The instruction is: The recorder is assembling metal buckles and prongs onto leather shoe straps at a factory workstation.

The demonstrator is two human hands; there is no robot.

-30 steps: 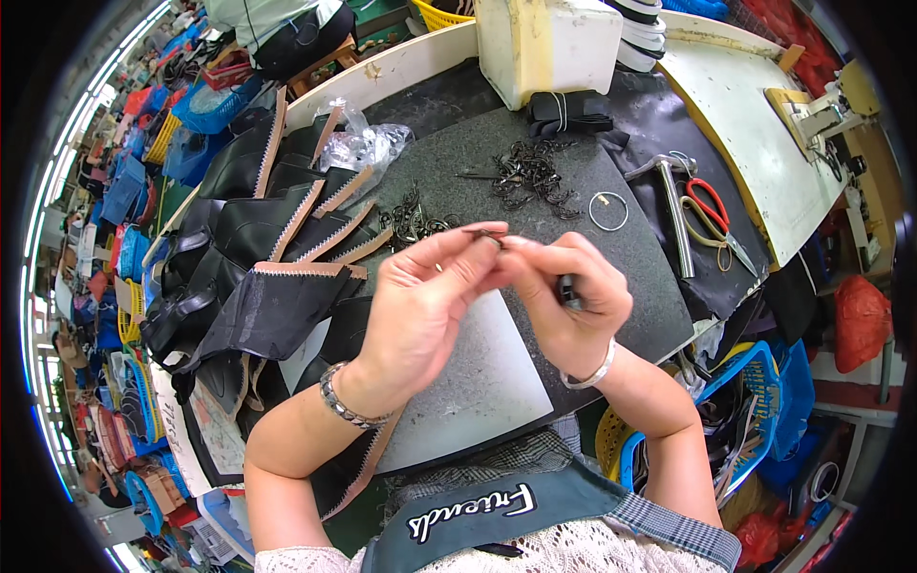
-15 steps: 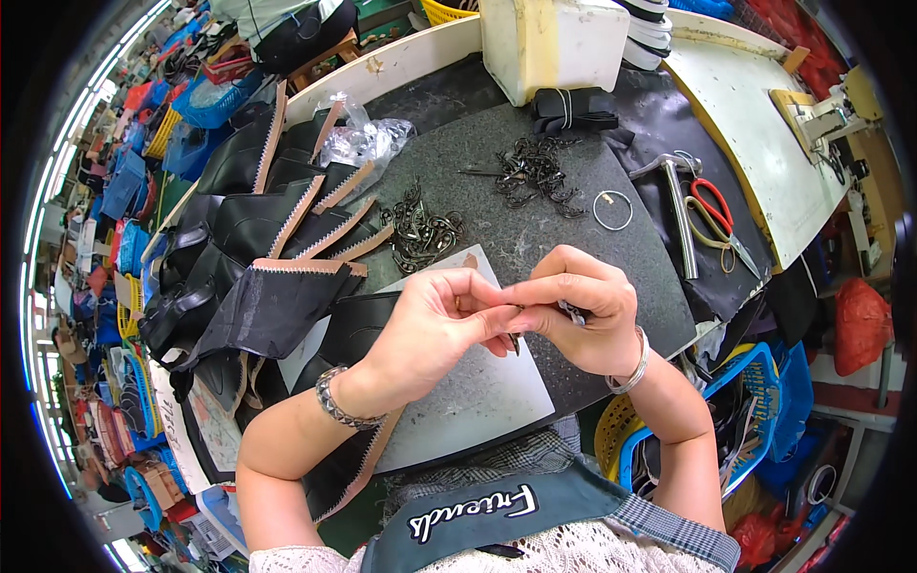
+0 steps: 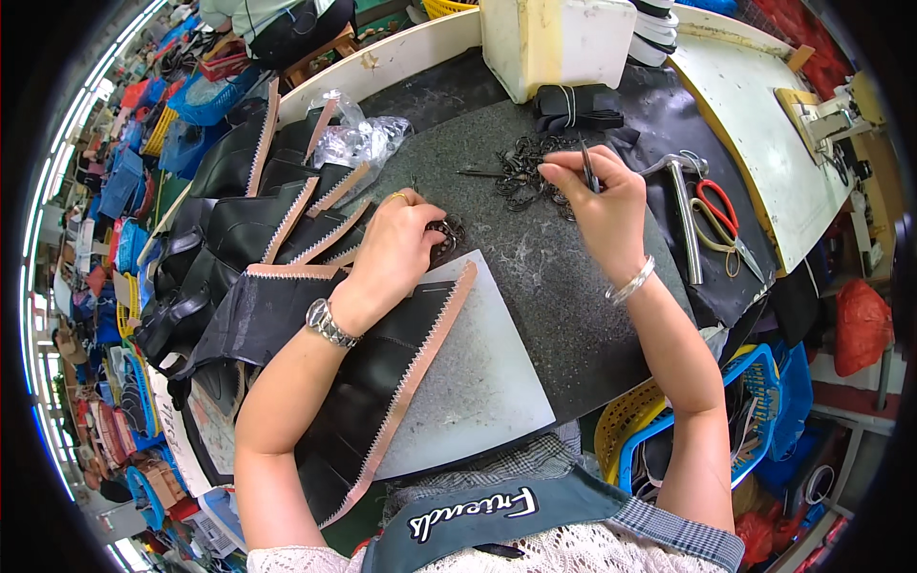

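My left hand (image 3: 394, 246) is closed at the left pile of small dark metal buckle-like pieces (image 3: 455, 232), its fingers curled down and the tips partly hidden. My right hand (image 3: 608, 201) pinches over the right heap of thin dark pieces (image 3: 521, 181). A slim dark pointed tool (image 3: 588, 170) sticks up from between its fingers. Below my left wrist lies a black leather piece (image 3: 368, 382) with a tan zigzag-cut edge, partly on a white board (image 3: 487, 372).
More black leather pieces (image 3: 229, 229) are stacked at left beside a clear plastic bag (image 3: 363, 141). To the right lie a hammer (image 3: 684, 220), red-handled scissors (image 3: 716, 205) and a black bundle (image 3: 576, 107). A foam-like block (image 3: 554, 48) stands behind; blue baskets (image 3: 755, 382) are at lower right.
My hands have parted from the middle. The left moved left to the buckle pile; the right went up and away to the other heap, keeping the tool. More of the leather piece shows.
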